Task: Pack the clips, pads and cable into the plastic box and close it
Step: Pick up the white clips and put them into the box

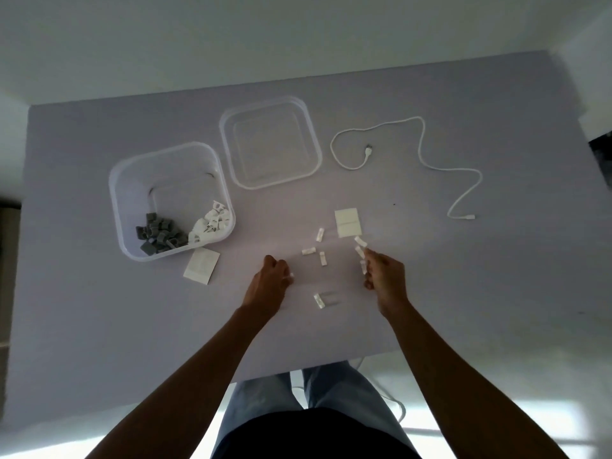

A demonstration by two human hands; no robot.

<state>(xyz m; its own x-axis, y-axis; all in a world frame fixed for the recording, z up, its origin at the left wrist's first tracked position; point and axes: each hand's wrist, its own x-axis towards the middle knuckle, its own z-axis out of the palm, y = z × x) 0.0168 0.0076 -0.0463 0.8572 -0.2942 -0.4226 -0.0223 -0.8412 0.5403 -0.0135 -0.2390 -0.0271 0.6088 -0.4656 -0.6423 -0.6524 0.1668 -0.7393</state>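
The clear plastic box (122,207) stands open at the left, with grey clips (158,236) and white clips (210,225) inside. Its lid (314,150) lies behind it to the right. A white cable (422,140) snakes across the right of the table. One pad sheet (347,222) lies mid-table, another (201,266) in front of the box. Several small white clips (320,234) are scattered between my hands. My left hand (273,279) is curled, with a small white piece at its fingertips. My right hand (384,276) is closed on white clips (361,256).
The pale table (99,326) ends at a near edge just above my legs. A white cord (394,402) lies on the floor below it. A dark object (601,157) sits past the table's right edge.
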